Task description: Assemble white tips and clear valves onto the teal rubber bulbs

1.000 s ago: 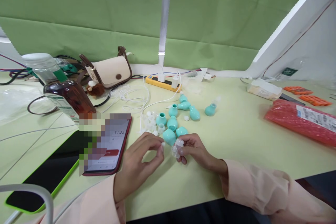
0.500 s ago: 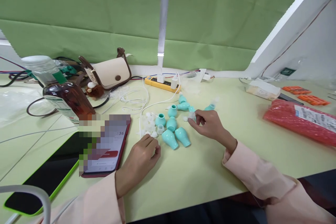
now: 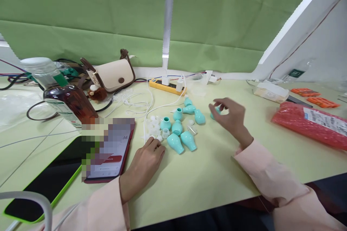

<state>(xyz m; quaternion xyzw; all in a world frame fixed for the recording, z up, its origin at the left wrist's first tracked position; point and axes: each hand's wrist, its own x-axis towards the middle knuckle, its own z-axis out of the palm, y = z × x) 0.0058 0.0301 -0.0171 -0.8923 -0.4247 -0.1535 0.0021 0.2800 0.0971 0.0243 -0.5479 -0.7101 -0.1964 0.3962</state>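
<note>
Several teal rubber bulbs (image 3: 177,135) lie in a cluster on the pale green table (image 3: 206,177), beside a heap of small white caps (image 3: 153,124). My left hand (image 3: 145,160) rests on the table, its fingers curled together with the tips at the near edge of the white caps; whether they pinch one is hidden. My right hand (image 3: 230,117) is farther out to the right, thumb and fingers curved round a single teal bulb (image 3: 217,110) that stands apart from the cluster. A small clear piece (image 3: 192,129) lies among the bulbs.
A red-cased phone (image 3: 114,149) and a green-edged tablet (image 3: 46,184) lie at the left, behind them a brown bottle (image 3: 67,101). A cream handbag (image 3: 112,72), white cables and a yellow power strip (image 3: 168,85) are at the back. A red packet (image 3: 311,122) lies at the right.
My right hand moved from in front of me out over the bulbs, set down the clear piece, and reached right to the lone teal bulb. My left hand dropped to the white caps.
</note>
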